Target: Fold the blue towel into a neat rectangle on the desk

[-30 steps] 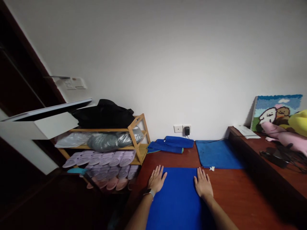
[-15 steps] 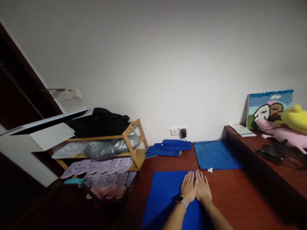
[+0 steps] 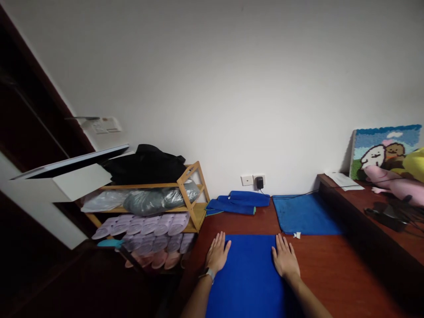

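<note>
A bright blue cloth [image 3: 250,269] lies flat on the reddish-brown wooden table [image 3: 334,269]. At its left edge rests my left hand [image 3: 217,254], palm down with the fingers stretched out and a watch on the wrist. My right hand [image 3: 286,257] lies flat over the right edge, thumb apart from the fingers. Neither hand grips anything. Behind it is a second blue cloth [image 3: 306,214], spread out with a white tag [image 3: 297,235] at its front edge. Further left, a crumpled blue cloth [image 3: 238,203] lies against the wall.
On the left stands a wooden rack [image 3: 192,194] with a black bag [image 3: 145,165], plastic-wrapped items and several slippers [image 3: 142,224]. A raised ledge [image 3: 361,221] on the right holds a pink plush toy [image 3: 394,183], cables and a picture [image 3: 386,148]. A charger [image 3: 260,182] sits in the wall socket.
My hands have moved apart from the middle of the cloth, the left one sliding to the left edge. The right stays near the right edge. The view has shifted slightly.
</note>
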A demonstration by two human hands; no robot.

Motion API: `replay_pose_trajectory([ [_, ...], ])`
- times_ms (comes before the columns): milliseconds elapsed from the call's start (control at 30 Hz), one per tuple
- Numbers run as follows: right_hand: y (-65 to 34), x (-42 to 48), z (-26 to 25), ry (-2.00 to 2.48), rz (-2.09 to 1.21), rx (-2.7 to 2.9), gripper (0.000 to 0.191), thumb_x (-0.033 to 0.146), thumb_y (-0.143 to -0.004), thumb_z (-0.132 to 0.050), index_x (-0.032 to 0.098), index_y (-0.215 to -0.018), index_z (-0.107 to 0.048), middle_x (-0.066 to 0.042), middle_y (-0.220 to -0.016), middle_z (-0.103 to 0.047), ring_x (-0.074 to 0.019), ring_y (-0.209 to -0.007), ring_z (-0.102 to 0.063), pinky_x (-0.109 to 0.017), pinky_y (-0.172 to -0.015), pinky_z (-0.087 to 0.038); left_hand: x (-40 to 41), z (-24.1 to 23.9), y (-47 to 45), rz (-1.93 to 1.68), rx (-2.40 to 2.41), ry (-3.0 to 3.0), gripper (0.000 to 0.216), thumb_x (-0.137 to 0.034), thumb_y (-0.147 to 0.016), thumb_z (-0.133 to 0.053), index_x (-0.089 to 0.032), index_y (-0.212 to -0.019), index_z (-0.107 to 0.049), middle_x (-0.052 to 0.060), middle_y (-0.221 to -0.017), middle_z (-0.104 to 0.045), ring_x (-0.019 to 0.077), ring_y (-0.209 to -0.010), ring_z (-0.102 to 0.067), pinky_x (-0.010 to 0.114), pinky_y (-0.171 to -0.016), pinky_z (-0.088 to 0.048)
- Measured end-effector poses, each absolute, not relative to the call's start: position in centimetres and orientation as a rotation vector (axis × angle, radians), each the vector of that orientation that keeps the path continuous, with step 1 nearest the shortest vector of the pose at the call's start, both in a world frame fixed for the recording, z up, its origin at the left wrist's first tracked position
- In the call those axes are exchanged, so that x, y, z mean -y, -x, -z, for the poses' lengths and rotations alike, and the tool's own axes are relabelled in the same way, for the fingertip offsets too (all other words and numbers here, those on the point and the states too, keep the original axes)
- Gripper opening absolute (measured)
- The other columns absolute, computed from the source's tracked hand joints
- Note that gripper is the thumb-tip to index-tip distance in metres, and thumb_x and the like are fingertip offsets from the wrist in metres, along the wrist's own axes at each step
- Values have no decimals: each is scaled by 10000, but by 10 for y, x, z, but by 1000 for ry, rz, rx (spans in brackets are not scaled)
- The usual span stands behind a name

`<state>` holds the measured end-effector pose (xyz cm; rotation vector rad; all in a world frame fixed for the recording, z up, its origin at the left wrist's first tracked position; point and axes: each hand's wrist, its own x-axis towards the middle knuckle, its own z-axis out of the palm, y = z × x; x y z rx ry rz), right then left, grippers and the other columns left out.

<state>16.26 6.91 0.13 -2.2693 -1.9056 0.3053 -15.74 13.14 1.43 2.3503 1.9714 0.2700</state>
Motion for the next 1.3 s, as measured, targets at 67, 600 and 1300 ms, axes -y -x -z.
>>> replay_pose_trajectory([
  [67,-162,-69,-1,2291,-284,1918,706,465,-1003,-125,120,-1619,-139,-8,-1699,-136,-203,-1572,-110,-411,-1271,-79,-131,-10,160,-306,-1980,-2350,765,-616,-1036,-112,-134,-1603,-294,97,-1667,-285,247,-1551,-223,456,-1262,-235],
  [600,-162,-70,-1,2263,-308,1910,694,450,-1008,-101,119,-1616,-143,-22,-1702,-128,-212,-1574,-97,-421,-1270,-58,-126,-31,126,-345,-1916,-2490,716,-569,-1056,-107,-146,-1605,-289,96,-1665,-302,230,-1550,-235,462,-1277,-200],
  [1300,-164,-70,8,2271,-258,1933,697,452,-1007,-107,117,-1618,-139,-22,-1701,-142,-214,-1571,-117,-426,-1268,-78,-108,-15,151,-228,-1940,-2394,742,-602,-1046,-137,-140,-1608,-280,96,-1677,-270,236,-1558,-201,442,-1269,-220],
])
